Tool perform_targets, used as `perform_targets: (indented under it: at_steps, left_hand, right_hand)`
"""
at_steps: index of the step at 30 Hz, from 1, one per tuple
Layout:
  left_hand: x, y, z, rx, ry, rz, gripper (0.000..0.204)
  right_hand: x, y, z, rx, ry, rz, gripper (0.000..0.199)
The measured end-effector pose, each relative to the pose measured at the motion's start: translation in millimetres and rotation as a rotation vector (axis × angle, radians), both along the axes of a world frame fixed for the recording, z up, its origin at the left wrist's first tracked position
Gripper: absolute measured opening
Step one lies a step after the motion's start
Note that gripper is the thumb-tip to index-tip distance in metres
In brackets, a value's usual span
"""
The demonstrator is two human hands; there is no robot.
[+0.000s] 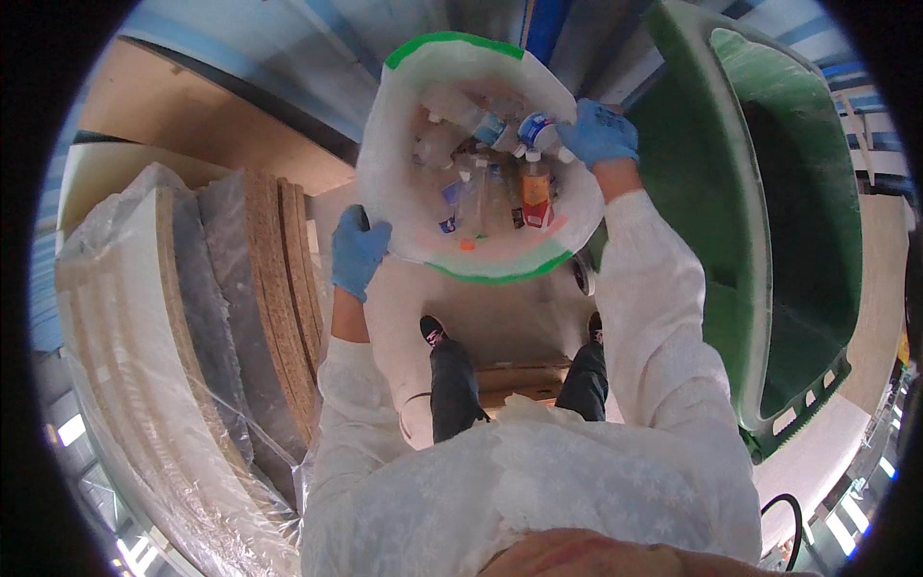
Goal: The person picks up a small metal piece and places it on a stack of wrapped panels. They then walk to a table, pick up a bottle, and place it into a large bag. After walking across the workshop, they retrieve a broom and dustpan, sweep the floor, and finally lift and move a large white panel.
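A white woven sack (389,207) with green stripes on its rim hangs wide-mouthed between my hands. My left hand (359,252), in a blue glove, is closed at the sack's left edge; part of its grip is hidden. On the right, my right hand (601,133), also blue-gloved, has its fingers bent over the rim. Inside lie several empty plastic bottles, among them a bottle with an orange and red label (536,192) and a bottle with a blue and white label (536,130) close to my right fingers. An orange cap (467,244) shows near the front.
A large green wheeled bin (702,221) stands to the right, its dark inside showing. Plastic-wrapped boards (144,317) and chipboard edges (279,279) lean at the left. My feet are on the floor behind the sack. A blue and grey corrugated wall (269,48) rises beyond.
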State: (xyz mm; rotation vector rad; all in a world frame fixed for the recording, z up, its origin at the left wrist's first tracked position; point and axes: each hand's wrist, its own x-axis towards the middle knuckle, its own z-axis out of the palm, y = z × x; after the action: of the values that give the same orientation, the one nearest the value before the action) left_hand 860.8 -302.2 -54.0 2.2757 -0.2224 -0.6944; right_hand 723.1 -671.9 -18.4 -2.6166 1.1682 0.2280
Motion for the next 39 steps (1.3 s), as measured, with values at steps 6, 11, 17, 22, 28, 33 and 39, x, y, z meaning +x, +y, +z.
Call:
perform_targets:
  at_steps: [6, 11, 17, 22, 28, 33, 39]
  left_hand:
    - [65, -38, -14, 0.149, -0.455, -0.034, 0.042]
    - [87, -22, 69, 0.015, -0.406, 0.090, 0.036]
    - [84, -8, 111, -0.213, -0.535, 0.002, 0.029]
    - [82, -25, 9, 0.526, -0.482, -0.360, 0.030]
    - [93, -13, 34, 0.269, -0.233, 0.026, 0.026]
    - [105, -6, 125, 0.128, -0.260, -0.040, 0.032]
    - [111, 6, 38, 0.259, -0.507, -0.185, 0.039]
  right_hand:
    - [14, 6, -3, -0.089, -0.114, 0.048, 0.040]
    - [2, -31, 55, -0.365, -0.143, 0.027, 0.034]
    - [-15, -51, 102, -0.290, -0.122, 0.153, 0.040]
    - [0, 8, 12, -0.002, 0.179, 0.048, 0.044]
    - [-18, -28, -4, 0.000, 0.072, 0.003, 0.037]
    - [-23, -55, 74, -0.141, -0.066, -0.008, 0.040]
    - [-14, -31, 46, 0.003, -0.026, -0.034, 0.051]
